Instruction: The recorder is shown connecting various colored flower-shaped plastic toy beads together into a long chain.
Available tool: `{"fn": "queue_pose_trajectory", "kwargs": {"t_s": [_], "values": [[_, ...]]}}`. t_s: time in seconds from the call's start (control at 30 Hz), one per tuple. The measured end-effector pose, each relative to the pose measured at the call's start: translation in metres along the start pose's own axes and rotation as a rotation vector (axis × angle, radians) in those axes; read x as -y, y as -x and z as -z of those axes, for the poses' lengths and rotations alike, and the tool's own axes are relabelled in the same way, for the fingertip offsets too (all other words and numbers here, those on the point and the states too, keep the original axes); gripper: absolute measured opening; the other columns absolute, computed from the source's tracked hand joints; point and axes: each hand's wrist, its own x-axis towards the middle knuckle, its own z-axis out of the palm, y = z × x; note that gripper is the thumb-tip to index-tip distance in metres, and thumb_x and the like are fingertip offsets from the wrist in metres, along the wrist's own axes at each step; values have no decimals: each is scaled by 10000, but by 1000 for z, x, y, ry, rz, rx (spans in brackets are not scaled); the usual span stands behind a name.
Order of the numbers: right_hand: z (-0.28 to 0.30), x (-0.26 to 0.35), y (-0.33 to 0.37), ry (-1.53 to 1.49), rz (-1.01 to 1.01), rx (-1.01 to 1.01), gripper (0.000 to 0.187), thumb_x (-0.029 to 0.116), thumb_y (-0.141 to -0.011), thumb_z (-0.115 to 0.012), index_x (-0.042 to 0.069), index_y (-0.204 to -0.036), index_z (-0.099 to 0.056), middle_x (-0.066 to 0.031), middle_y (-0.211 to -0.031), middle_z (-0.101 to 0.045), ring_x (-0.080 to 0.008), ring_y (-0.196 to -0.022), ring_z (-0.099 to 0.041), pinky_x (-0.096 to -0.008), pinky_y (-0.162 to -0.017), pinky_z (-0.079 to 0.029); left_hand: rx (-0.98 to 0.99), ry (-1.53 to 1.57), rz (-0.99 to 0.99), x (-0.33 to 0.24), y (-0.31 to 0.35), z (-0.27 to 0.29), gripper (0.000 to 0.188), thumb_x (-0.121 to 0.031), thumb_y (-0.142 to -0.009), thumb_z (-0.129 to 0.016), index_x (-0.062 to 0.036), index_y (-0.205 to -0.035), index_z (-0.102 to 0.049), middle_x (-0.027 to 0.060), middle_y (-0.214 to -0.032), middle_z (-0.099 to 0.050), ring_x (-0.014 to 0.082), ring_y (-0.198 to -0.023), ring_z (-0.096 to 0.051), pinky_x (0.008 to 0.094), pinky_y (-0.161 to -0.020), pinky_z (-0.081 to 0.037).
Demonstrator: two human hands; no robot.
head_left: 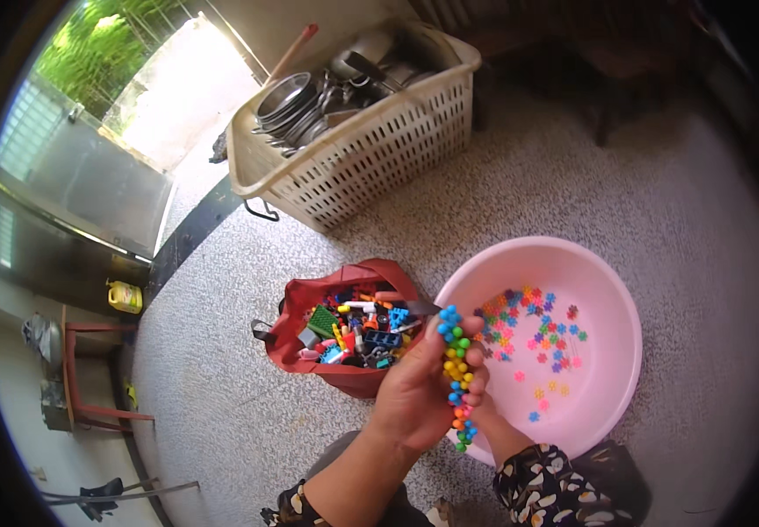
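Observation:
My left hand [406, 391] is closed round a strand of linked plastic flower pieces [459, 369], with the thumb along its upper end. The knobbly strand is blue, green, yellow and orange and hangs down past the palm. My right hand [483, 416] is close behind the strand's lower part; its fingers are mostly hidden, and I cannot make out its grip. Beneath and to the right stands a pink round basin [603, 386], with many loose flower pieces [559, 342] scattered over its bottom. Left of the hands sits a red fabric bag [366, 379] full of mixed toy parts [353, 334].
A white slatted plastic basket [375, 171] holds metal pots and bowls [290, 104] beyond the bag. At far left are a reddish wooden stool [94, 411] and a yellow jug [125, 297]. A bright doorway [182, 92] opens at upper left. The floor [230, 378] is speckled grey.

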Motion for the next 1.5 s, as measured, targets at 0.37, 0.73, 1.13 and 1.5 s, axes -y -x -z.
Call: {"fn": "queue_pose_trajectory", "kwargs": {"t_s": [0.37, 0.73, 1.13, 1.5], "values": [[22, -15, 13, -857, -545, 414, 294, 224, -766, -562, 81, -1022, -581, -161, -1006, -593, -209, -879, -593, -343, -777, -456, 40, -168, 31, 7, 8, -25, 410, -294, -885, -456, -55, -1215, -413, 61, -886, -524, 160, -737, -530, 263, -592, -444], [175, 99, 9, -1917, -349, 385, 209, 284, -867, -413, 152, -960, -546, -11, -767, -559, -115, -629, -537, -243, -465, -439, 234, -220, -32, -6, 25, -27, 385, -346, -880, -484, -62, -1140, -480, 36, -910, -543, 109, -646, -511, 211, -507, -405], [337, 254, 64, -1250, -50, -32, 199, 76, -841, -526, 10, -1028, -516, -18, -682, -517, -72, -508, -439, -191, -434, -366, 272, -535, -143, 0, 27, -29, 384, -54, -789, -610, -41, -1158, -501, 51, -964, -592, 120, -756, -589, 239, -648, -478], [371, 244, 113, -1058, 318, -354, 163, 76, -814, -594, -6, -954, -576, -32, -746, -584, -54, -575, -481, -173, -504, -395, 372, -905, -182, 43, 11, -32, 383, 9, -701, -689, 35, -1059, -553, 58, -942, -600, 92, -844, -565, 223, -758, -489]]}}
